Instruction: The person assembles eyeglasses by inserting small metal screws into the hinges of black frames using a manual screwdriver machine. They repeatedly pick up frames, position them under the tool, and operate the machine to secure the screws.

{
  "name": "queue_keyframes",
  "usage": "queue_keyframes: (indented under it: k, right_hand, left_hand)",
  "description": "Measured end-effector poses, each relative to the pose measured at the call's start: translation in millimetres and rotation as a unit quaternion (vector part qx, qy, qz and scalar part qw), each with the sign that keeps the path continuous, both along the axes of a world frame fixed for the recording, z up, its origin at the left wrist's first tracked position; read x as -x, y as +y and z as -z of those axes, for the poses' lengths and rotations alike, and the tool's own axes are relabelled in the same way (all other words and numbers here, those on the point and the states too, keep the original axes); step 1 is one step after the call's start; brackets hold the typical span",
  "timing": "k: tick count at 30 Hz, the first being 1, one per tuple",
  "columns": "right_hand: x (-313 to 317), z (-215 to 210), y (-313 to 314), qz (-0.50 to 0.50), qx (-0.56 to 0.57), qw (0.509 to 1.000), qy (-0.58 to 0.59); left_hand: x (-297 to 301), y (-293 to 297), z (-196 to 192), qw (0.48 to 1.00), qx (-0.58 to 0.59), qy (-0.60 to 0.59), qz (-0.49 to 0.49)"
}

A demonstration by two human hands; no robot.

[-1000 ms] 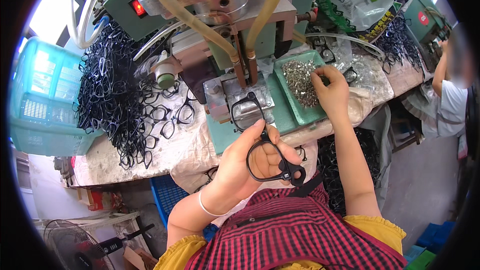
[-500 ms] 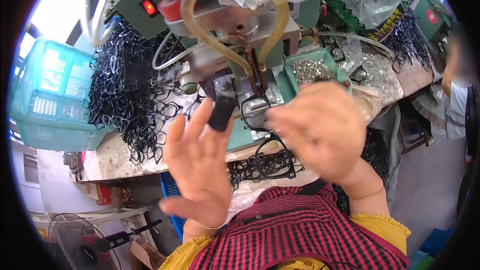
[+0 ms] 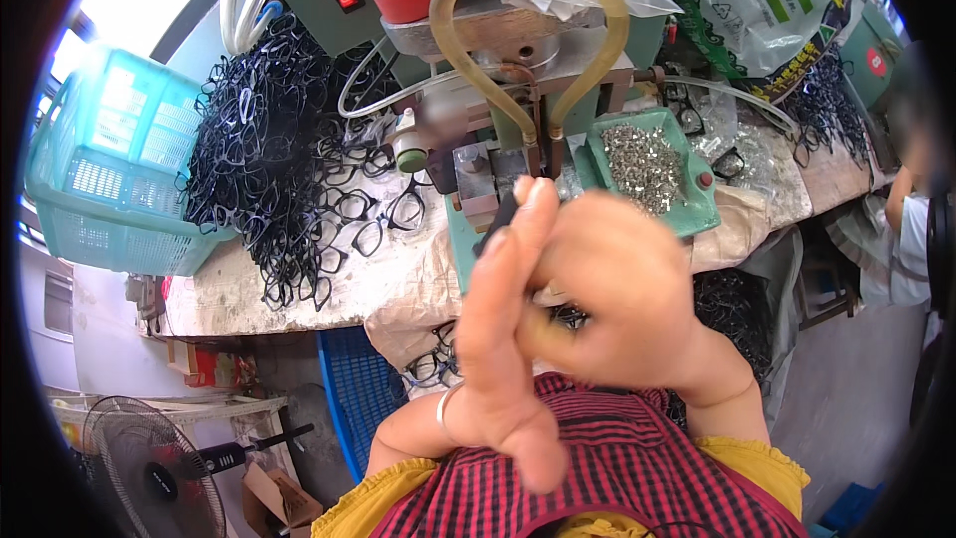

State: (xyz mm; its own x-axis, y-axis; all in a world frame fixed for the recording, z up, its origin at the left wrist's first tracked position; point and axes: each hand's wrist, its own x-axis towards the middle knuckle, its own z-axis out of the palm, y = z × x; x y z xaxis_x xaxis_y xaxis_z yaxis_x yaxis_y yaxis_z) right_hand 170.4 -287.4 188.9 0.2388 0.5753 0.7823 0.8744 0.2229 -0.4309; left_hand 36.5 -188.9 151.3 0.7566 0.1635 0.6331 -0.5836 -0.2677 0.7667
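The spectacle frames [image 3: 264, 130] look glossy plastic, the small parts [image 3: 642, 167] shiny metal, the apron [image 3: 597, 450] matt cloth.

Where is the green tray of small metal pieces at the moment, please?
In the head view, the green tray is right of centre, just beyond the right hand, with the lower ends of the yellowish hose to its left.

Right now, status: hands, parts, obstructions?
Left hand open; right hand blurred, grip unclear. Small metal pieces in green tray. Both hands hide part of machine.
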Motion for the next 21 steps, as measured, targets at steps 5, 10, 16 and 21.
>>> queue_keyframes:
  k: [5,10,16,21]
  right_hand:
    - [-14,12,-7,-0.056,0.019,0.994,0.095]
    - [-99,91,-30,0.172,-0.005,0.894,0.413]
    - [-92,121,-47,0.272,0.079,0.87,0.404]
    - [-75,75,-22,0.155,0.035,0.907,0.389]
  left_hand:
    - [-16,30,-5,0.955,-0.001,-0.121,-0.272]
    - [-15,160,68,0.758,-0.348,0.094,-0.543]
    - [-19,230,127,0.717,-0.582,0.209,-0.322]
    - [-7,250,75,0.647,-0.638,0.214,-0.358]
